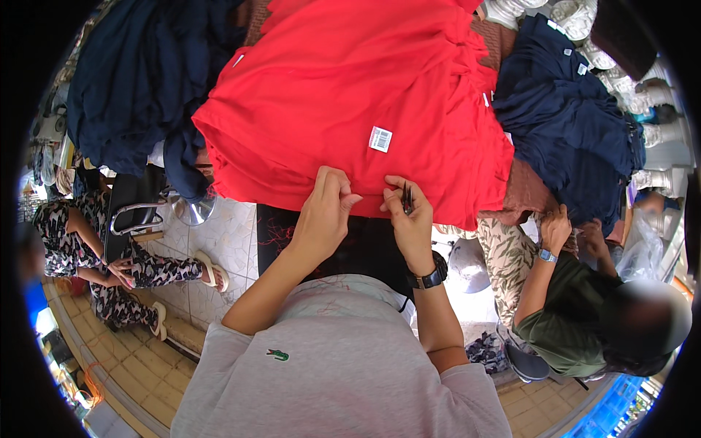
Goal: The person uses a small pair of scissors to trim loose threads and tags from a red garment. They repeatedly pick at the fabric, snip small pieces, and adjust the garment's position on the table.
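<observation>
A pile of red knit garments [307, 95] lies in front of me, a white barcode label [380, 139] on its top piece. At the near edge of the red cloth, my left hand [327, 212] is closed, thumb and forefinger pinching the hem. My right hand [412, 219] is a little to the right, its thumb and forefinger also at the hem. Dark thread snips [407, 197] are held in that hand, their two narrow points up; the rest is hidden by the fingers.
Navy garments are heaped at left [131, 80] and right [562, 117]. At right, a person in a dark green shirt [562, 321] has their hands at the navy cloth's edge. Another person in patterned clothes sits at left, near a black chair [135, 212]. Loose red threads lie on my lap.
</observation>
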`<state>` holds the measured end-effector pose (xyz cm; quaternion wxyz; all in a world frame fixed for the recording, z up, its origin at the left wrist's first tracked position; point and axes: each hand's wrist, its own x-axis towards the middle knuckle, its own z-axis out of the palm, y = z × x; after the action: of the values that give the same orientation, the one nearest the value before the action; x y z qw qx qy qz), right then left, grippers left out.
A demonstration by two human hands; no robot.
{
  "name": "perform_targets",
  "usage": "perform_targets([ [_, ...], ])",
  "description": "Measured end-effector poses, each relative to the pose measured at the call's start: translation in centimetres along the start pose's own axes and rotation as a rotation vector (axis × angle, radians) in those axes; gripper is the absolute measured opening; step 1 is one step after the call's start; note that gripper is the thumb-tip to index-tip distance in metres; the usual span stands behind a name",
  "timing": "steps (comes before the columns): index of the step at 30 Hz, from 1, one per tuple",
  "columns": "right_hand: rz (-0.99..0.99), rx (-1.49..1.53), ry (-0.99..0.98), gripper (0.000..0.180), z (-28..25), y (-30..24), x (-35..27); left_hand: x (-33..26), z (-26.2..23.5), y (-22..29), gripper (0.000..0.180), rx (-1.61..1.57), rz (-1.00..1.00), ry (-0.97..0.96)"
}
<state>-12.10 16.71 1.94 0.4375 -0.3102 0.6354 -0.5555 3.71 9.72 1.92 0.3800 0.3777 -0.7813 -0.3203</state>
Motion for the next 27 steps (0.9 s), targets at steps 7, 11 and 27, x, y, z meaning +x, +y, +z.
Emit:
perform_targets([
  [7,0.013,0.01,0.001,0.023,0.1,0.1,0.1,1.2,0.8,1.9,0.014,0.18,-0.061,-0.02],
  [11,0.018,0.045,-0.004,0.024,0.1,0.2,-0.1,1.1,0.9,0.6,0.01,0.149,0.017,0.016],
  [27,0.438,0.377,-0.387,0.049,1.8,-0.8,-1.2,0.4,-0.3,-0.1,0.011,-0.14,-0.129,-0.05],
])
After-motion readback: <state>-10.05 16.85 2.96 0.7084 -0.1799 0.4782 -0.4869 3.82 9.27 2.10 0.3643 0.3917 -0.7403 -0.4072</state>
